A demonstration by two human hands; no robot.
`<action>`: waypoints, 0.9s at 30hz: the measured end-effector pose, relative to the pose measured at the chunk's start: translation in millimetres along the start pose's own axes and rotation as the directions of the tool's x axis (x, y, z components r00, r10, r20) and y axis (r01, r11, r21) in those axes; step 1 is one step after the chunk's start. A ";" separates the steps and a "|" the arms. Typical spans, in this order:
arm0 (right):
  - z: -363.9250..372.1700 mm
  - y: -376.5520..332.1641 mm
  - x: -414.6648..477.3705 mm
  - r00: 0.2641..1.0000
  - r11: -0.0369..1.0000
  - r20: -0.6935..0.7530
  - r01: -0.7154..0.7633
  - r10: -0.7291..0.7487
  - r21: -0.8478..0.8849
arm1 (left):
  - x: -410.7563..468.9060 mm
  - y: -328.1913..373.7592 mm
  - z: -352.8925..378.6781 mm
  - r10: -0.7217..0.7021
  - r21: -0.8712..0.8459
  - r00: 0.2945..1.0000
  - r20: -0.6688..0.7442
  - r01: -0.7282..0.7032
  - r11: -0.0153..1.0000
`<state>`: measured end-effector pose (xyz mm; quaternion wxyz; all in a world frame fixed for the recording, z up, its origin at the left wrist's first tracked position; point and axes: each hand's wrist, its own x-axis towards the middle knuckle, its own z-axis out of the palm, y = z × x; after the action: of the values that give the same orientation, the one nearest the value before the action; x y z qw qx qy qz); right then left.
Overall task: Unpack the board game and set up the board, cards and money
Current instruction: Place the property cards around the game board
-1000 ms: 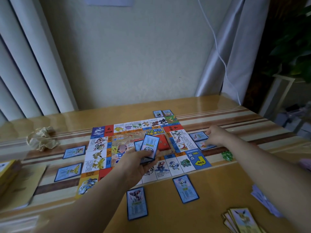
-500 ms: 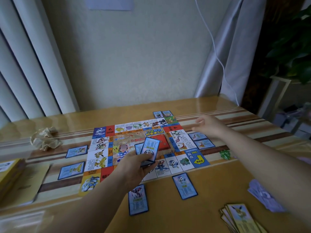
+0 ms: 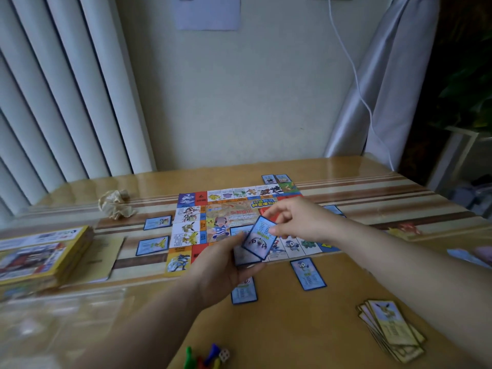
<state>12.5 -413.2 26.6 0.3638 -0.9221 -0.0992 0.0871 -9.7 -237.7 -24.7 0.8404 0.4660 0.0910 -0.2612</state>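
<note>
Step in hand, as judged: dealing blue-bordered cards round game board (image 3: 191, 225), which lies flat mid-table (image 3: 332, 328).
Left hand (image 3: 221, 267): fingers curled round small card stack (image 3: 243, 257), held over board's near edge.
Right hand (image 3: 298, 219): fingers pinch top card (image 3: 259, 237), tilted, partly off stack.
Laid cards (image 3: 158, 222) sit beside board at left, near and far edges.
Next, likely: slide top card free, find matching square, lay it flat just outside that edge.

A room in a home: a glossy wooden table (image 3: 332, 328) stands against a plain cream wall (image 3: 239, 102). Vertical blinds (image 3: 53, 102) hang at the left. At the right are a pale curtain (image 3: 386, 89) and a leafy houseplant (image 3: 468, 89). A children's game board (image 3: 191, 222) lies on the table.
</note>
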 end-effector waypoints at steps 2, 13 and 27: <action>0.1 -2.1 -3.3 1.000 1.000 -0.014 0.002 -0.002 0.002 | -4.8 2.3 -3.0 0.015 -0.043 1.000 -0.004 -0.015 0.999; -3.0 -38.3 -10.3 0.963 0.978 -0.188 0.178 -0.195 -0.106 | -8.1 48.6 7.5 0.445 0.295 0.893 -0.068 -0.408 0.864; 47.8 28.4 -26.7 0.996 0.995 -0.016 -0.093 0.092 -0.043 | -32.4 21.9 -19.1 0.211 0.993 0.971 0.113 -0.105 -0.049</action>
<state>-21.0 -408.9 -25.0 0.3399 -0.9339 -0.0558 0.0954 -24.0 -201.0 -6.3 0.2724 0.9419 -0.1466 -0.1312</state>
